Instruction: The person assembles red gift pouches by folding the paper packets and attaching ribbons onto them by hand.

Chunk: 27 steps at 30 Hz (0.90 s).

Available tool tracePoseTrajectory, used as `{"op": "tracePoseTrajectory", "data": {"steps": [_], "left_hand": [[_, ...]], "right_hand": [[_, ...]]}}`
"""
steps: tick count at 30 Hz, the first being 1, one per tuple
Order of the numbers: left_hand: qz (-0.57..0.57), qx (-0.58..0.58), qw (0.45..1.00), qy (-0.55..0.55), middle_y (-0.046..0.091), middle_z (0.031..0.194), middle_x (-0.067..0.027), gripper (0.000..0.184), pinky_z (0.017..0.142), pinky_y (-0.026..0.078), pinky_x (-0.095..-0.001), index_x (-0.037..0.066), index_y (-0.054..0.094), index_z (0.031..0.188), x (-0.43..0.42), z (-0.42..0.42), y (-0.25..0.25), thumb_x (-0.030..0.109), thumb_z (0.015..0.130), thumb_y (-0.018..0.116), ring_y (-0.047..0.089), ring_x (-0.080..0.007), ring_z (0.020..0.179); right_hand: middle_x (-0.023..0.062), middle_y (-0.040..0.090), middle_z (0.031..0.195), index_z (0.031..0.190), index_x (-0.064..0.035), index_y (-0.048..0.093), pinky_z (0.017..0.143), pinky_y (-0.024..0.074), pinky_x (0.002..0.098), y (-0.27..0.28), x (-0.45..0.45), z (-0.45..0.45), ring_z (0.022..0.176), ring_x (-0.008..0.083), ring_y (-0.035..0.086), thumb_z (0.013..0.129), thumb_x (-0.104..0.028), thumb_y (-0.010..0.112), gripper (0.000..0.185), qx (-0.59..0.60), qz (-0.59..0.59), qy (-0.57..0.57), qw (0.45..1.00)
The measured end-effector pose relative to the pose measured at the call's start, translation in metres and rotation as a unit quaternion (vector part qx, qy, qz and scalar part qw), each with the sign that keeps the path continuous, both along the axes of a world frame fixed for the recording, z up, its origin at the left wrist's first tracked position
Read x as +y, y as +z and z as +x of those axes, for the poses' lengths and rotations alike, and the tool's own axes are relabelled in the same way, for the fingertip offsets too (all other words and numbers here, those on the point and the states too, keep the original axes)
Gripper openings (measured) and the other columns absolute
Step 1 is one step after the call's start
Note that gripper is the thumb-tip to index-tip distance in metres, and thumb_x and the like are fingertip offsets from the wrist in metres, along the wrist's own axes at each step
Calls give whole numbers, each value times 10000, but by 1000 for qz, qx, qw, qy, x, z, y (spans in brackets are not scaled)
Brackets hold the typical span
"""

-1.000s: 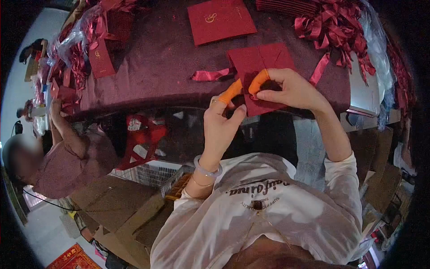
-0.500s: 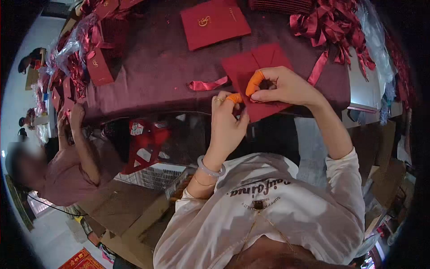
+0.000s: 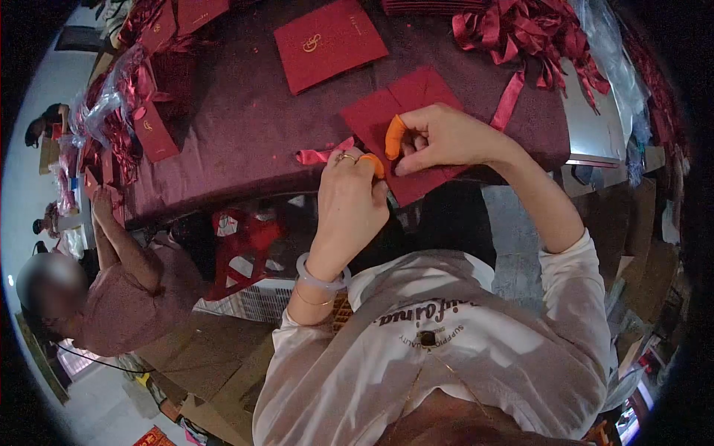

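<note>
A red folded card [image 3: 405, 100] lies near the front edge of the dark red cloth, a ribbon [image 3: 323, 154] beside its left side. At the card's left edge my left hand [image 3: 349, 201] has its fingers curled in, an orange cover on one finger; what they pinch is hidden. My right hand [image 3: 442, 141] rests over the card, thumb and orange-covered index finger bent towards each other near its middle; anything between them is too small to make out. Another red card [image 3: 331, 44] with a gold emblem lies further back.
The cloth-covered table [image 3: 238, 134] carries a heap of red ribbons [image 3: 520, 37] at the back right and red bags with plastic wrap at the left. A co-worker [image 3: 134, 297] sits at the left. Cardboard [image 3: 201, 357] and a white crate [image 3: 260, 301] stand below.
The view has shifted, so the cards appear further left. My left hand has turned, its fingers now more curled at the card's edge. My right thumb and index finger have parted slightly.
</note>
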<state>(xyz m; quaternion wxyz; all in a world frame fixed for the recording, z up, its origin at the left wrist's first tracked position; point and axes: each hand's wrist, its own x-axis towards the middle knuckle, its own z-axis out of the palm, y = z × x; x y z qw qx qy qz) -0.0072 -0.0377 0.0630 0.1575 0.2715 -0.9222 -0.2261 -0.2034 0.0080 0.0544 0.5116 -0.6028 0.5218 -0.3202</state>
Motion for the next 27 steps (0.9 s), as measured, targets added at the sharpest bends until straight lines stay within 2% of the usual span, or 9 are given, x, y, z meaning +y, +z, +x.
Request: {"op": "tracePoseTrajectory", "data": {"steps": [2,5,12,14,18,21,23,25,27], "left_hand": [[-19,-3,1000,-11,526,756,-191,135,767,418,-420,-22,530,714,0,0,0,-8,617,624,520,-367,776],[-13,-37,999,8,526,759,-191,138,753,414,-424,-23,530,717,1,-1,1,-2,622,628,513,-366,792],[11,-28,1000,3,525,763,-185,140,731,407,-425,-18,527,728,4,1,3,-8,628,625,507,-364,794],[-33,-43,998,18,526,775,-179,142,734,408,-428,-11,531,730,8,-2,4,-13,622,623,509,-366,812],[-77,-63,995,26,530,804,-175,154,745,412,-429,-8,537,736,9,-2,2,11,613,627,509,-367,842],[-71,-70,995,12,535,786,-180,137,741,417,-439,-8,538,729,6,-4,10,22,622,619,512,-365,833],[-92,-59,994,0,546,763,-189,121,732,423,-442,-12,533,714,3,-3,8,25,627,608,522,-367,795],[-57,-82,995,-1,540,803,-192,147,744,415,-450,-13,527,747,0,-2,10,31,641,619,511,-378,832],[-8,-98,995,-12,535,840,-196,175,756,407,-456,-15,522,782,-5,-2,9,41,660,634,499,-387,872]], "right_hand": [[46,590,697,869,-44,616,570,430,282,1,1,4,620,139,540,680,-209,738,280,60,-29,-20,998],[23,548,672,848,-39,607,533,383,244,-4,-1,6,591,88,470,669,-175,742,262,72,-37,-26,996],[34,552,667,804,-30,605,521,386,280,-6,-2,0,565,117,475,666,-200,749,261,47,-25,-4,999],[103,611,683,812,-55,629,560,431,343,-5,-3,3,608,216,574,663,-262,741,279,74,-45,-6,996],[111,617,703,811,-54,632,577,434,348,-1,-5,7,638,227,584,655,-277,745,295,116,-28,-11,993],[111,616,710,817,-54,627,582,433,353,0,-4,8,659,226,586,651,-264,752,295,108,-27,-22,994],[37,529,575,803,-41,602,478,356,286,7,-4,7,526,99,475,663,-192,771,266,66,-4,-18,998],[37,522,565,799,-41,599,474,347,290,4,-5,6,512,106,463,662,-174,769,255,64,-8,-6,998],[112,609,708,824,-31,610,580,428,354,8,-6,6,660,227,582,657,-232,756,300,98,12,5,995]]}}
